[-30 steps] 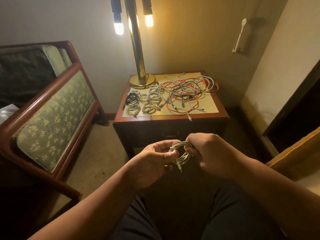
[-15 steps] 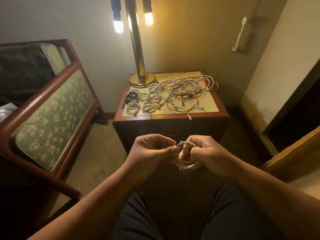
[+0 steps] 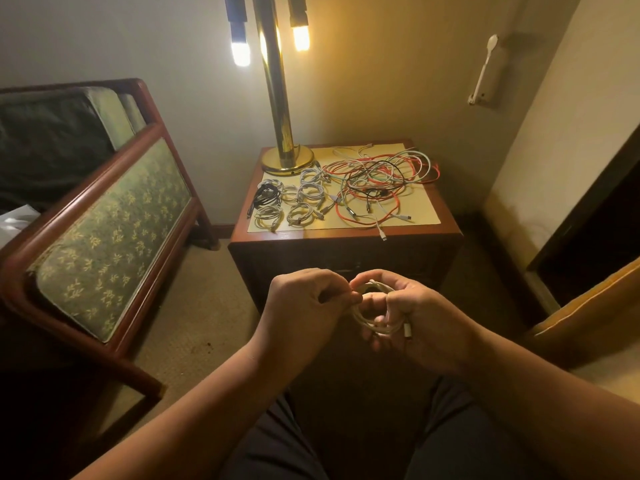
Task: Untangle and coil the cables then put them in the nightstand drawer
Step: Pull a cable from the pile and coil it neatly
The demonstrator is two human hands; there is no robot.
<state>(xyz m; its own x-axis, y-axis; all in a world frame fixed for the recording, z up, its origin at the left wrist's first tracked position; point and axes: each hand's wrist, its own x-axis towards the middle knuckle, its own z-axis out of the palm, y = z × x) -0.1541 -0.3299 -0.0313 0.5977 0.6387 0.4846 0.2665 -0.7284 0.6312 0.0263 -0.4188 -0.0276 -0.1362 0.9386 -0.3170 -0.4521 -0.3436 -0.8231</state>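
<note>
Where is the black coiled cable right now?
Head view: the black coiled cable lies at the left edge of the nightstand, beside the white coils.

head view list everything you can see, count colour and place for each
tangled cables: one heap, red, white and black, right part of nightstand top
coiled cables: about seven, white with one black, left part of nightstand top
nightstand: one, brown wood, centre
lamp: one, brass, nightstand's back left corner
bench: one, green cushion in wood frame, left
wall fixture: one, white, upper right wall
white cable coil: one, held in front of nightstand
left hand: pinches the coil's upper left
right hand: holds the coil's right side
</note>
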